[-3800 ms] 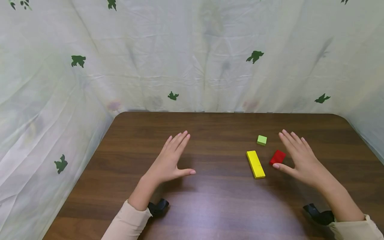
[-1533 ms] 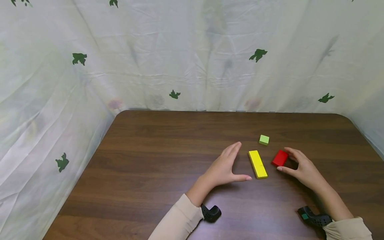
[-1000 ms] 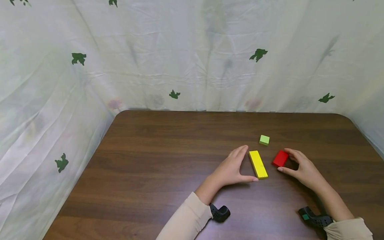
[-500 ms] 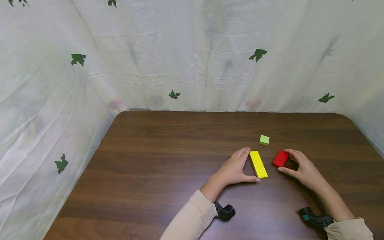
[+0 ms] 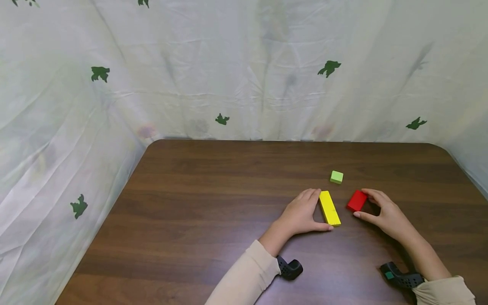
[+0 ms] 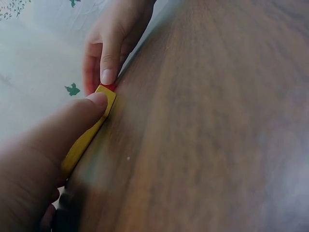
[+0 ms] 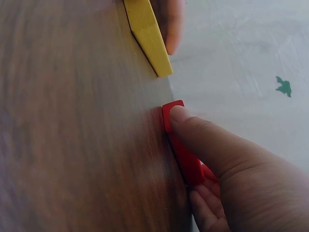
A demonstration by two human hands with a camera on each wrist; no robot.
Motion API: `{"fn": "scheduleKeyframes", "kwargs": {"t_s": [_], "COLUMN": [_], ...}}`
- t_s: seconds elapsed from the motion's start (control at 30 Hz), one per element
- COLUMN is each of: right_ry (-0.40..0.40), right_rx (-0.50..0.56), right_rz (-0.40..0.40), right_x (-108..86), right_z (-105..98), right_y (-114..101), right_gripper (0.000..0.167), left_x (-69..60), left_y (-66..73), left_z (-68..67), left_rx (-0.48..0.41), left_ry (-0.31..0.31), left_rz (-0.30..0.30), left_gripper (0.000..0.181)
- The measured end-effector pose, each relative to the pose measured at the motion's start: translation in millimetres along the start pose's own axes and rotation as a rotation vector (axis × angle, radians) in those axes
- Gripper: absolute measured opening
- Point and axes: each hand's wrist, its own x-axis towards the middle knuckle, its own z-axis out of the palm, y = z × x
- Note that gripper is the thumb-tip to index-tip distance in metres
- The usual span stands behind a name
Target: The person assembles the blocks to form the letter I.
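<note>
A long yellow block (image 5: 329, 208) lies on the brown table, right of centre. My left hand (image 5: 301, 214) grips it by its two ends, thumb at the near end and fingers at the far end. In the left wrist view the thumb presses the end of the yellow block (image 6: 87, 140). To the right, a red block (image 5: 356, 201) is held between the thumb and fingers of my right hand (image 5: 389, 218). The right wrist view shows the thumb on one end of the red block (image 7: 186, 157). A small gap separates the two blocks.
A small light green block (image 5: 336, 177) lies behind the yellow and red ones. The brown table (image 5: 171, 203) reaches back to a pale curtain (image 5: 244, 76) with green leaf shapes. Black devices are strapped at both wrists.
My left hand has come rightward across the table and closed on the yellow block, which has shifted slightly right. My right hand has closed from spread fingers onto the red block.
</note>
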Motion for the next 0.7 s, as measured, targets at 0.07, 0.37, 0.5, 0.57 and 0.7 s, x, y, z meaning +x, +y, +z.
{"fn": "scheduleKeyframes", "kwargs": {"t_s": [0.07, 0.37, 0.5, 0.57, 0.7], "right_ry": [-0.002, -0.001, 0.001, 0.002, 0.0], "right_rx": [-0.002, -0.002, -0.006, -0.006, -0.003], "right_rz": [0.002, 0.004, 0.005, 0.005, 0.006], "right_x": [0.0, -0.8, -1.2, -1.2, -1.5], "right_z": [-0.2, -0.8, -0.9, -0.9, -1.3], "right_y": [0.1, -1.1, -1.8, -1.9, -2.0], "right_gripper": [0.075, 0.075, 0.075, 0.075, 0.075], "left_x": [0.3, -1.7, -3.2, -4.3, -6.4], "left_y": [0.5, -0.4, -1.4, -1.8, -2.4], "left_z": [0.0, -2.8, -5.1, -6.1, -8.6], "left_rx": [-0.004, -0.042, -0.059, -0.069, -0.087], "left_ry": [0.001, 0.06, 0.092, 0.103, 0.123], "left_rz": [-0.006, 0.005, 0.02, 0.026, 0.041], "left_gripper": [0.1, 0.097, 0.097, 0.097, 0.096]}}
